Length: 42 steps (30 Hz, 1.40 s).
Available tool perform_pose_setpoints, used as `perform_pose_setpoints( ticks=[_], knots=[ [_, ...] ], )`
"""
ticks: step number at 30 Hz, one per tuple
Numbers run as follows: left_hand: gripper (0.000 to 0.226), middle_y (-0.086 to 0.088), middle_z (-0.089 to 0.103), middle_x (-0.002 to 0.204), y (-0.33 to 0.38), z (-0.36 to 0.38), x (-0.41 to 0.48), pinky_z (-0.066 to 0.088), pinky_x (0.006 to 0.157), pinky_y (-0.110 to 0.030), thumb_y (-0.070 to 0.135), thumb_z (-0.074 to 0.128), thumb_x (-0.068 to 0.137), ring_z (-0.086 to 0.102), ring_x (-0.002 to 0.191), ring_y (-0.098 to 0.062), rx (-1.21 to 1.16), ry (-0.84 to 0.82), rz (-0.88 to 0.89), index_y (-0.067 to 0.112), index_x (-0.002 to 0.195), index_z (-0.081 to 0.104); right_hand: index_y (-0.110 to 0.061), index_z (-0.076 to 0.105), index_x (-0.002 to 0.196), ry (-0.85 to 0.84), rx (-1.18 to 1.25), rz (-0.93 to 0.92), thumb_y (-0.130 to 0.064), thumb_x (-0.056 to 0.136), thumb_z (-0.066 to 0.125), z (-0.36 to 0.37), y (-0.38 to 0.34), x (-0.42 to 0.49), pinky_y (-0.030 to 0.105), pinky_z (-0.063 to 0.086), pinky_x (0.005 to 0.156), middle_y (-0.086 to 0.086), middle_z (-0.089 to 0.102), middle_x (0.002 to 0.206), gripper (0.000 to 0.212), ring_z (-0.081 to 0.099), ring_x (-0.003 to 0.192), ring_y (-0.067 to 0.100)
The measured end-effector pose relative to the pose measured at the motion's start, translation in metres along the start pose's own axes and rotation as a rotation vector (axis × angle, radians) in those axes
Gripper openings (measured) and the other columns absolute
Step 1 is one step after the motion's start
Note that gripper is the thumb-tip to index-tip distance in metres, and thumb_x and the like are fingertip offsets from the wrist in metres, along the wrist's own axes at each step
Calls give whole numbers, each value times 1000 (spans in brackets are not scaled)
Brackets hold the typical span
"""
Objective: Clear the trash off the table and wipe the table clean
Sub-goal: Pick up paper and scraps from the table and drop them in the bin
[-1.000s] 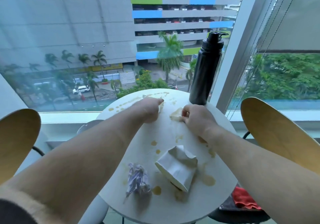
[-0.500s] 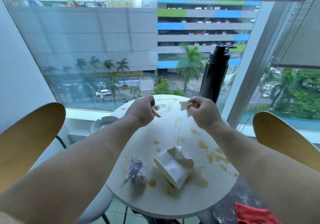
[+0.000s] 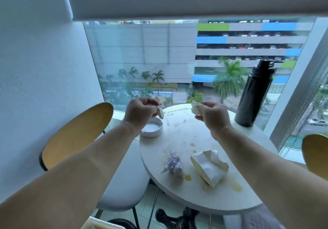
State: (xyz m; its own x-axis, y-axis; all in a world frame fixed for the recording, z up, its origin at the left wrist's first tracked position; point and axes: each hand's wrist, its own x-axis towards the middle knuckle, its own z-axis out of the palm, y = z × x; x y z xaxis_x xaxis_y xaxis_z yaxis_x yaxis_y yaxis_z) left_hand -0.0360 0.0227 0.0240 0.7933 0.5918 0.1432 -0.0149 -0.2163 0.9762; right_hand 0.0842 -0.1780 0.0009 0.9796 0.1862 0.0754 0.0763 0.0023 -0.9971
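Observation:
My left hand (image 3: pixel 140 110) pinches a small pale scrap of trash (image 3: pixel 161 113) above a white round dish (image 3: pixel 152 127) at the table's left edge. My right hand (image 3: pixel 211 116) grips another crumpled pale scrap (image 3: pixel 195 107), raised over the far part of the round white table (image 3: pixel 186 136). On the table lie a crumpled purple-white wrapper (image 3: pixel 174 164) and a white torn tissue pack (image 3: pixel 209 166). Yellow-brown spill stains (image 3: pixel 235 187) dot the tabletop.
A tall black bottle (image 3: pixel 253 94) stands at the table's far right by the window. A wooden-backed chair (image 3: pixel 74 136) with a white seat is on the left; another chair back (image 3: pixel 316 154) shows on the right. A white wall lies left.
Both hands have lifted off the table, each with a scrap. The left hand moved left over the white dish. The camera view swung left and upward.

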Motion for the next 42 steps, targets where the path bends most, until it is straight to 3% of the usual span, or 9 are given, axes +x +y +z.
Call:
perform_pose_setpoints(
  ticks=[5,8,10,14,17,24,31,37,42],
  knots=[
    [16,-9,78,76,-9,-55,-13,61,96,-47,-6,68,81,73,81,-26,-75,35,-5,8,78,76,-18,83,75,-61,4,-1,-7,84,77,54,-7,-23,40,61,89,13,80,86,15,71,78,19],
    [21,-9,78,79,-26,-98,-19,63,90,-47,-10,65,91,76,76,-27,-48,71,46,9,82,72,-21,82,78,-63,-2,-21,-6,87,75,95,-4,-42,49,62,92,13,80,84,18,72,78,21],
    [18,-12,77,79,-36,-130,-24,65,84,-45,-11,63,94,76,68,-26,-54,89,55,6,90,68,-18,80,89,-68,13,-35,0,90,69,125,-4,-61,44,64,89,10,80,84,21,73,81,22],
    [24,-4,78,83,-58,-186,-49,65,69,-30,-4,71,93,76,71,-14,-42,133,24,9,110,60,-18,73,91,-123,9,-39,4,86,70,182,8,-105,51,63,89,10,77,84,23,73,81,26],
    [23,-16,78,102,-83,-226,-61,66,82,-41,-3,73,90,78,92,-27,4,130,-32,13,105,67,-17,71,87,-165,-22,-45,-4,81,77,221,22,-136,61,61,87,4,73,74,16,70,71,22],
    [23,-6,81,93,-143,-269,-94,63,90,-50,18,78,68,78,96,-28,0,131,-193,19,91,78,-15,77,84,-279,-137,-28,-11,81,79,275,59,-190,61,62,79,12,76,77,5,74,70,27],
    [13,-1,81,82,-220,-272,-130,62,92,-41,13,87,79,78,89,-21,12,250,-389,18,88,80,-18,75,82,-406,-198,142,-9,81,79,292,138,-207,59,63,78,1,71,71,10,73,72,24],
    [15,-8,78,87,-291,-258,-166,55,69,-31,5,85,81,71,79,-21,7,293,-585,12,92,77,-21,69,79,-464,-420,219,-11,79,80,284,209,-229,31,49,68,-4,67,73,15,60,68,14],
    [21,-4,73,88,-342,-241,-193,61,75,-41,-4,77,82,67,76,-24,76,308,-732,15,89,71,-22,72,82,-530,-634,283,-15,81,78,269,266,-249,26,46,63,-8,68,77,9,61,72,13]
  ],
)
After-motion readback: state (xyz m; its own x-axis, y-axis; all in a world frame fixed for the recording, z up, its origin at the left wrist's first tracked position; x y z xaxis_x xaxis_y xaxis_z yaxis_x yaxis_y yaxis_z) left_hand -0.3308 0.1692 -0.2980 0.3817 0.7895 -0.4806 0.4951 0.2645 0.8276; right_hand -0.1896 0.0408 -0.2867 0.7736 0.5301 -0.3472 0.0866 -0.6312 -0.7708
